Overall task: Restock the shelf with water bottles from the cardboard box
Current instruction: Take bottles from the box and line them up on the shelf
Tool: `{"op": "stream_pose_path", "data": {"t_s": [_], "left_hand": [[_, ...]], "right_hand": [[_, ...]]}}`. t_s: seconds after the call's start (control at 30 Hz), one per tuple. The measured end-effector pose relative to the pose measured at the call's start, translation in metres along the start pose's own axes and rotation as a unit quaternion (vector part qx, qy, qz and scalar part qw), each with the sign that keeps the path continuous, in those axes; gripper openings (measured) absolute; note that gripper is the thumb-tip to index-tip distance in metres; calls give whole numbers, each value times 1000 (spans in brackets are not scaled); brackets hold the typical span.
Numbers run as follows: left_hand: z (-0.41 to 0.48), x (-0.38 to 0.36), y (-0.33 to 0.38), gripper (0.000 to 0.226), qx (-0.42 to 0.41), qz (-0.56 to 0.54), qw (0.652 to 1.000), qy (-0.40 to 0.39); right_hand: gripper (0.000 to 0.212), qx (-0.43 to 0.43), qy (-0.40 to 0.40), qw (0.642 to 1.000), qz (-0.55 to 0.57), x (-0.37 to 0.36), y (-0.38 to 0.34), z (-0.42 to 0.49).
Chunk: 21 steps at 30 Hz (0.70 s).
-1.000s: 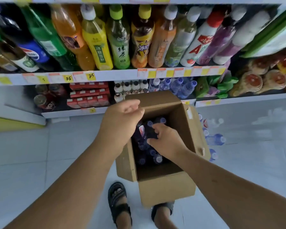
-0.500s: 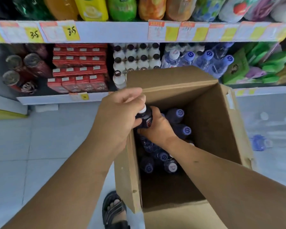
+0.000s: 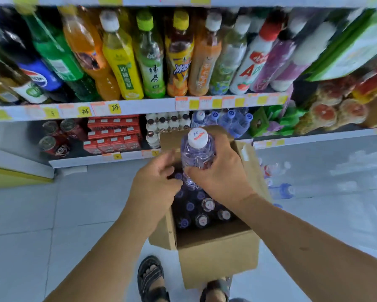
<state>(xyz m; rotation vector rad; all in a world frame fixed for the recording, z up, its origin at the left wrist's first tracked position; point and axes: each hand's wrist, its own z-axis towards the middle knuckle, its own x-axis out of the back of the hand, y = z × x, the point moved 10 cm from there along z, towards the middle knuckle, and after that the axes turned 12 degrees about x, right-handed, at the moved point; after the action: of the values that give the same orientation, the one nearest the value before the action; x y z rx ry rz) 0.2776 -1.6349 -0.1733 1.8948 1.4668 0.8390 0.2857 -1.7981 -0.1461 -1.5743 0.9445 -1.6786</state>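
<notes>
over the open brown cardboard box (image 3: 218,253), a clear white-capped plastic bottle (image 3: 197,154) is gripped by the right hand (image 3: 222,177), the left hand (image 3: 155,184) loosely curled, empty. lift-out is judged underway; a forward carry to the bottom white shelf (image 3: 314,138) is needed.

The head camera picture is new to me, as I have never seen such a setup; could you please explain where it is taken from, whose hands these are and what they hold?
No machine here: a person wears one wide camera on the head, looking forward and down, so both arms are theirs. The right hand grips a white-capped water bottle above an open cardboard box standing on the tiled floor by the person's sandalled feet. More bottles stand inside the box. The left hand is beside the bottle, loosely curled; whether it touches it is unclear. Behind is a shop shelf whose lowest level holds similar water bottles.
</notes>
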Motion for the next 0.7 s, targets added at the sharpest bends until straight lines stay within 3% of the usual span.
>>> {"op": "stream_pose_path", "data": {"t_s": [0.13,0.27,0.37,0.5,0.6,0.7], "left_hand": [[-84,-10,116,72,-135,-4,990,-49],[-171,0,243,76,-263,-13,964,-32],[-231,20,318,71,-309,-43,950,-16],[-295,47,400,58,-340,-65,937,-53],[-341,68,459,48,-364,-55,926,-89],[-383,85,512,53,-383,-58,913,-130]], "right_hand": [[61,61,39,997,9,87,-138,3],[59,117,88,989,22,162,-265,6],[56,161,122,979,28,211,-355,5],[62,221,131,965,56,261,-455,-5],[75,253,130,956,72,290,-506,-22],[65,278,115,951,68,304,-541,-33]]}}
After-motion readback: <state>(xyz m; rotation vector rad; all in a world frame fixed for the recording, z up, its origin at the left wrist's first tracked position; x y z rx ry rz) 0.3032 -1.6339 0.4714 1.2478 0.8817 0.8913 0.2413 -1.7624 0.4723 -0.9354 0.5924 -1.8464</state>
